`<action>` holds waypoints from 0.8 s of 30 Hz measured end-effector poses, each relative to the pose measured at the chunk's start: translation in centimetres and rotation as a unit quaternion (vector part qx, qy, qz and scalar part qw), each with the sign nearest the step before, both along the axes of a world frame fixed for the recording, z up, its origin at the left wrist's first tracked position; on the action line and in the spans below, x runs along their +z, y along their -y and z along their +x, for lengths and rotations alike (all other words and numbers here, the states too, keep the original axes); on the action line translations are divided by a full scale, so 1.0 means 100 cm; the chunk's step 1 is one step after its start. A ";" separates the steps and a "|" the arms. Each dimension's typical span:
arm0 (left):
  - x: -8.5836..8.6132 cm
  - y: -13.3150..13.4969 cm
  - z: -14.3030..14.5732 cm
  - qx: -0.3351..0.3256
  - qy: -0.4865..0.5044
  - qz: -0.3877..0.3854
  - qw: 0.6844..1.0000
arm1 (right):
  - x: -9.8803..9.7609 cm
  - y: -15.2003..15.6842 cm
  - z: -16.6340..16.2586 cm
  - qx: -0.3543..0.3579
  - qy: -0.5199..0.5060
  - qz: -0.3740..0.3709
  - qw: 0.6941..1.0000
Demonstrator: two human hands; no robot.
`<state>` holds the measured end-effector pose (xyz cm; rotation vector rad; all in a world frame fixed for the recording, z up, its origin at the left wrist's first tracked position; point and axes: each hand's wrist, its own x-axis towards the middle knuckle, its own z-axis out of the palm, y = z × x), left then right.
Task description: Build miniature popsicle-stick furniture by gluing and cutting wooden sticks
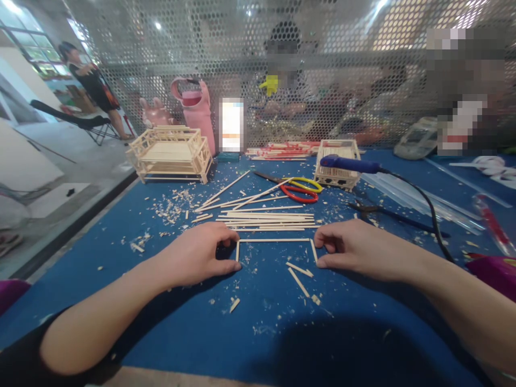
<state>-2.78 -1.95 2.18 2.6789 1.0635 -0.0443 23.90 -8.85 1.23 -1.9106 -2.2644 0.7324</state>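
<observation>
My left hand (203, 250) is closed with finger and thumb at the two ends of a short wooden stick (237, 252). A matching short stick (314, 252) is pinched end to end in my right hand (350, 247). Between them a longer wooden stick (274, 240) lies crosswise, its ends meeting the far ends of the short ones, like three sides of a rectangle. Whether the joints are glued I cannot tell. Just beyond lies a row of several long sticks (270, 219). Nearer me are cut stick pieces (299, 282).
Scissors (300, 191), a blue glue gun (350, 164) with a cord, pliers (387, 212) and clear glue sticks (423, 201) lie on the blue table (181, 333). Two small stick-built models, one a bench-like frame (171, 153), stand behind, before a perforated metal screen (242, 59). Shavings are scattered about.
</observation>
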 end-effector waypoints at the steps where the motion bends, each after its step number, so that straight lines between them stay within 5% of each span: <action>1: 0.000 0.000 0.000 0.000 0.000 0.000 1.000 | 0.001 0.000 0.000 0.000 0.000 0.002 1.000; 19: -0.001 0.000 -0.001 -0.005 0.006 0.010 1.000 | 0.002 0.003 -0.002 0.000 0.021 0.042 0.999; 24: -0.001 0.000 0.000 0.001 0.000 0.007 1.000 | -0.001 0.004 -0.005 0.095 -0.021 0.098 0.990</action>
